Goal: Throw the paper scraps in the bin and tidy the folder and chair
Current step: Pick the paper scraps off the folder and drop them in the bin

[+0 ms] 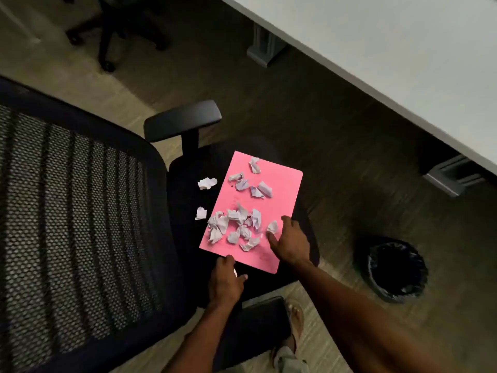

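A pink folder (279,200) lies flat on the black seat of an office chair (80,211). Several crumpled white paper scraps (236,224) are scattered over the folder. Two more scraps (207,183) lie on the seat to its left. My right hand (291,242) rests on the folder's right side, fingers pinched on one scrap (272,226). My left hand (226,281) is at the folder's near edge, fingers curled, with something small and white showing under them. A black bin (398,270) with a dark liner stands on the floor to the right.
A white desk (403,63) runs along the upper right, with its grey feet (262,47) on the floor. The chair's armrests (183,121) stick out beside the seat. Another chair's wheeled base (107,36) stands at the top left. My sandalled foot (294,327) is by the seat.
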